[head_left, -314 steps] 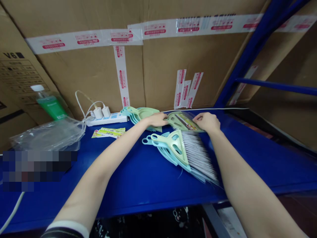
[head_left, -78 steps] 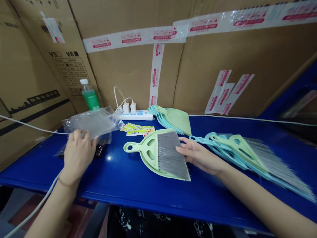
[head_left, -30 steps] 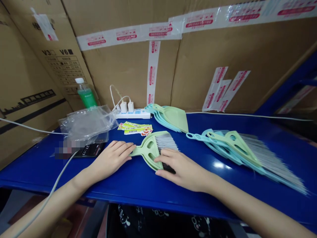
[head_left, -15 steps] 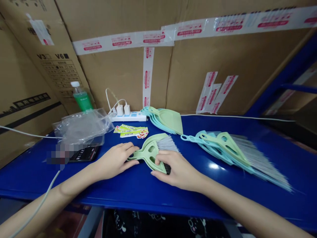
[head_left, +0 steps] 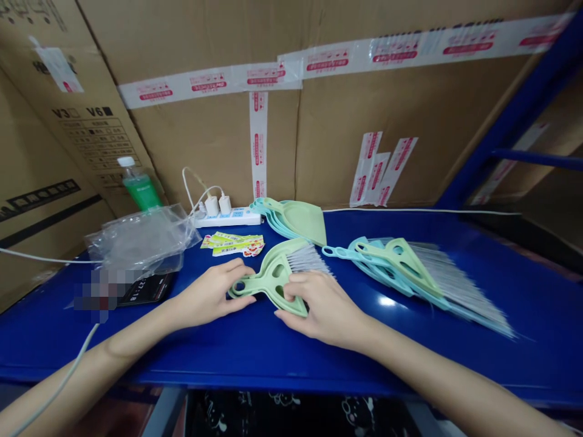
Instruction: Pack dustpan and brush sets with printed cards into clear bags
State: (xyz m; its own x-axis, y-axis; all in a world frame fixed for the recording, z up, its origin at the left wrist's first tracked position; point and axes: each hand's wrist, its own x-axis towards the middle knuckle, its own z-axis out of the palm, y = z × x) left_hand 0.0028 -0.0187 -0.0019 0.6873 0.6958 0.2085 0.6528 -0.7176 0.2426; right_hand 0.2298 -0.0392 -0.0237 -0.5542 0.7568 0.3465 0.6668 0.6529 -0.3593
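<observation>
A light green hand brush (head_left: 268, 280) with pale grey bristles lies between my hands, just above the blue table. My left hand (head_left: 216, 290) pinches the ring end of its handle between fingers and thumb. Wrapped round the near side of the brush head is my right hand (head_left: 323, 306), which hides some of the bristles. A second green layer shows along the far edge of the head; I cannot tell whether it is a separate piece. To the right lies a pile of blue and green hand brushes (head_left: 401, 267). Behind stands a stack of dustpans (head_left: 303, 221), green on top and blue below.
Yellow printed labels (head_left: 234, 244) lie beyond my left hand. At left are clear plastic bags (head_left: 141, 240), a phone (head_left: 148, 288) and a bottle of green liquid (head_left: 142, 187). A white power strip (head_left: 228, 217) with cables sits against the cardboard wall (head_left: 218, 139).
The view has shifted, so the surroundings appear further left. Both hands keep their hold on the green brush. A black part beside my right fingers is now out of sight.
</observation>
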